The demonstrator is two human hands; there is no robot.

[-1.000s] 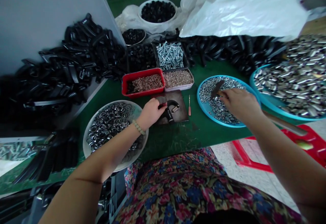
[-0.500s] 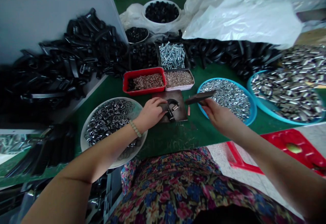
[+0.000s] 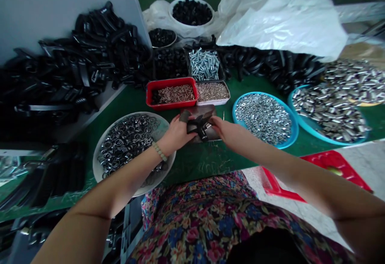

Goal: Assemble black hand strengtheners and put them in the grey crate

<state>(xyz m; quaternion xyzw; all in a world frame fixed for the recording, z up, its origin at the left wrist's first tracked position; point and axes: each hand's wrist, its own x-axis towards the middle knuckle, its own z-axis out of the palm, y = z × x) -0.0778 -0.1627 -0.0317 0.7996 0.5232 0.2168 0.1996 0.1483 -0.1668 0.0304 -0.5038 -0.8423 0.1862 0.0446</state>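
Head view: black plastic clip (image 3: 198,127) pinched in left hand (image 3: 177,134), right hand (image 3: 225,131) pressed against it; loosened grip could drop it.

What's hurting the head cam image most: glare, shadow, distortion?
Head view: wide-angle distortion bends the table edge and stretches the forearms; glare sits on the white plastic sheet and steel nuts; the black parts pile at left sinks into shadow, losing detail; the left hand and right hand look fairly sharp.
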